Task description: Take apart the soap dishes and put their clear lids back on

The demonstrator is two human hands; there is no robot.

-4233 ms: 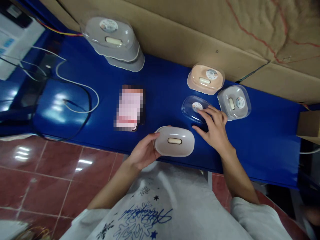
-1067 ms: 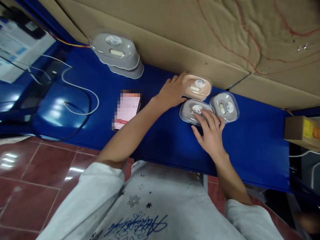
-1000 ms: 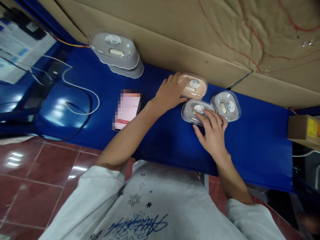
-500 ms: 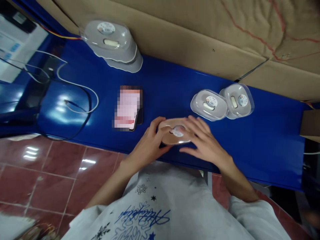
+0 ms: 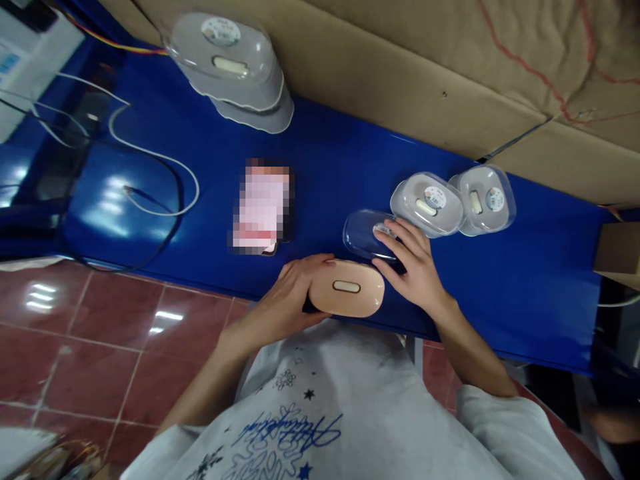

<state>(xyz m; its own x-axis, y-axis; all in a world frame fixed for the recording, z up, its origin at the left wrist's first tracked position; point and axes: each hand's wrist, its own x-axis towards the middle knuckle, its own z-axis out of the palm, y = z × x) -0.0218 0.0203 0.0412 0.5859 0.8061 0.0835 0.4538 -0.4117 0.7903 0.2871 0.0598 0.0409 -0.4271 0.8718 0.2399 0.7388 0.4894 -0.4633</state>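
Observation:
My left hand (image 5: 296, 292) is wrapped round the left end of a tan oval container (image 5: 347, 301) with a cream handle slot on top, close to the table's front edge. My right hand (image 5: 413, 267) grips the right end of a clear plastic cover (image 5: 361, 235), fingers over its round label and thumb at the near side. The cover is apart from the container, just beyond it. Past my right fingers stand a grey covered container (image 5: 425, 193) and a second grey covered container (image 5: 484, 200), side by side.
A stack of larger grey containers (image 5: 240, 73) stands at the back left of the blue table (image 5: 330, 167). A phone (image 5: 263, 207) with a blurred screen lies left of centre. Loose cables (image 5: 165, 160) cross the left side. Cardboard (image 5: 380, 87) lines the back.
The clear cover has come off the tan container and moved away to the far side with my right hand. My left hand has drawn the container slightly nearer my body.

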